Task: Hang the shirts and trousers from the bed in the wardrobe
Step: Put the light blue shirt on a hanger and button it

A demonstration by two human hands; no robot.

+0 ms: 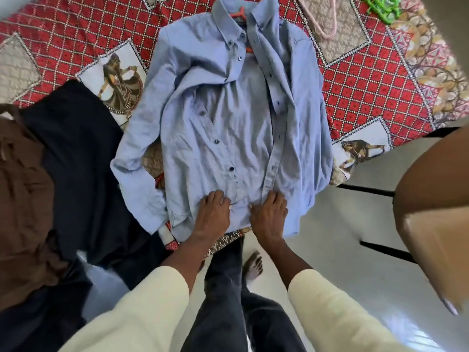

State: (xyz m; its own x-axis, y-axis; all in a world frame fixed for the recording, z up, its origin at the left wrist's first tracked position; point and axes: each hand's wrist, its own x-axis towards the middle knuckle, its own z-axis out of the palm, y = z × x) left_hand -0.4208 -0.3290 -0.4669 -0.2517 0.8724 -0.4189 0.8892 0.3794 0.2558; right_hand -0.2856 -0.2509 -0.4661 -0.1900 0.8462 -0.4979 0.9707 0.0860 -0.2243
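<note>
One blue shirt (228, 118), one orange hanger (239, 13), green hangers (380, 6) count unclear, two dark garments (73, 158).

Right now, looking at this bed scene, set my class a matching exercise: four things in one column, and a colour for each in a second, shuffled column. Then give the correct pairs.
Things
1. shirt under both hands
2. hanger showing at the shirt's collar
3. hangers at the far right of the bedspread
4. garment lying left of the shirt

Colours
A. bright green
B. dark navy
C. light blue
D. orange-red

Pairs: 1-C, 2-D, 3-A, 4-B
</note>
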